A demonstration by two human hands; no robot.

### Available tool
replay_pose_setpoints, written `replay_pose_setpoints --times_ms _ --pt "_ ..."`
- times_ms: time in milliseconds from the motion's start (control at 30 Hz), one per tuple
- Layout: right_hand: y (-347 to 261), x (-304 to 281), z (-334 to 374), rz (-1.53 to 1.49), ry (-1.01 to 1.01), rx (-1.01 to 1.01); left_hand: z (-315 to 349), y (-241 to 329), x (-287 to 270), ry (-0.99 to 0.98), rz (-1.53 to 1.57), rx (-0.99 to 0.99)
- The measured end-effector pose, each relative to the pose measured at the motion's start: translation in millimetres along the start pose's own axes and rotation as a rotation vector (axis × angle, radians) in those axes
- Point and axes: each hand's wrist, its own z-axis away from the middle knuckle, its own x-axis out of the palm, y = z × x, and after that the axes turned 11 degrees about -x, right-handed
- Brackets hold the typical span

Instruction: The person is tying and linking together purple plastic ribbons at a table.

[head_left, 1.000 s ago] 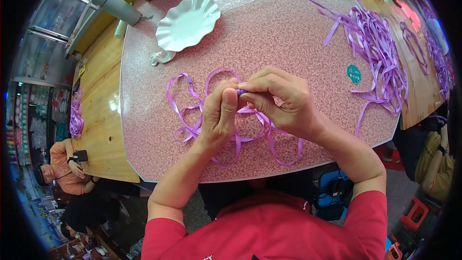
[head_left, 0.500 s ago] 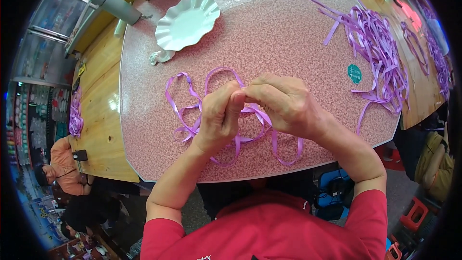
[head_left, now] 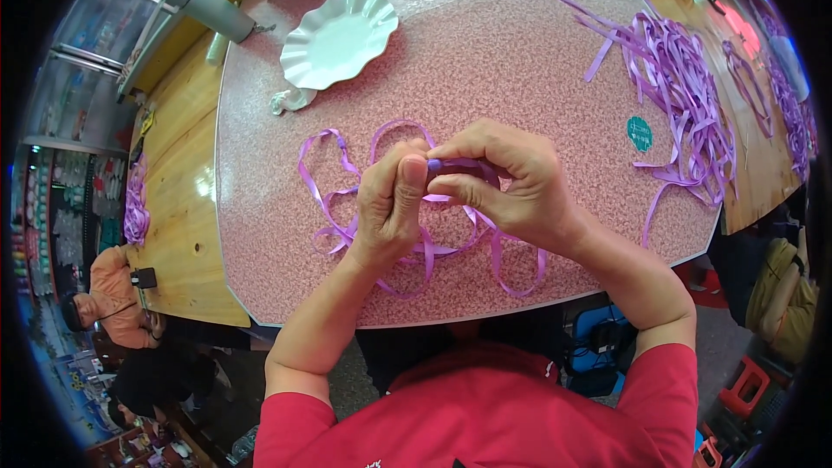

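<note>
A purple ribbon lies in loose loops on the pink speckled table, beneath and around both hands. My left hand is closed on a folded part of it, thumb pressed against the fingers. Between the hands a small bluish-purple bit of ribbon shows at my left thumb tip. My right hand curls around a ribbon loop, with its index finger touching that spot and its thumb a little lower. The ribbon inside the left fist is hidden.
A large heap of purple ribbons lies at the right. A white scalloped plate and a small white figurine stand at the far left, near a grey tumbler. A round teal sticker is on the table.
My right thumb and index finger have spread from a tight pinch into a wider curl. The purple ribbon between the hands has come into sight.
</note>
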Motion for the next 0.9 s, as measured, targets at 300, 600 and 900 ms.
replay_pose_setpoints --times_ms 300,600,900 --pt "9 -1 2 0.099 0.006 -0.145 2 5 9 -0.046 0.337 -0.085" --pt "4 -2 0 0.16 0.0 -0.18 1 -5 0 -0.043 0.111 0.02" --pt "1 -4 -2 0.273 -0.002 -0.262 -3 8 1 -0.011 -0.035 0.119"
